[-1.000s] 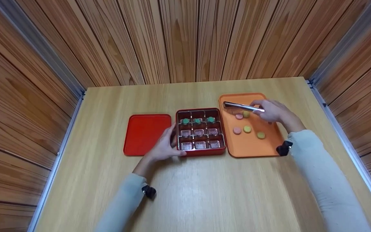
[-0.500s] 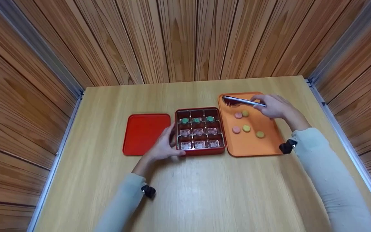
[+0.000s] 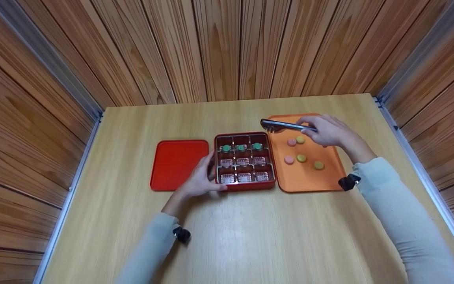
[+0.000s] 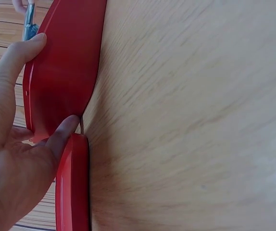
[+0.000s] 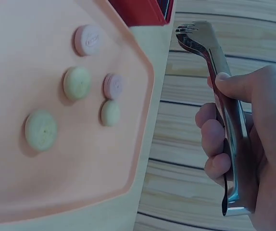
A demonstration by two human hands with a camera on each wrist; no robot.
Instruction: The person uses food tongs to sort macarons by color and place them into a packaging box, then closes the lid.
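Grips red box (image 3: 250,187) at near left corner with left hand (image 3: 198,181), beside red lid (image 3: 179,163). Includes, below right hand (image 3: 326,131), orange tray (image 3: 306,180) of yellow macarons (image 5: 41,130); in right wrist view only, stamp on pink macaron (image 5: 87,40); beyond left hand, in head view only, green pieces (image 3: 226,148). Clasps silver tongs (image 5: 233,113) in right hand, with long axis sideways, pointing left from thumb.

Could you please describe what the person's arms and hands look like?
The left sleeve and right sleeve are long and pale grey-green, the right one visibly creased. A small black device sits at each cuff, left and right. The left hand and right hand are ungloved.
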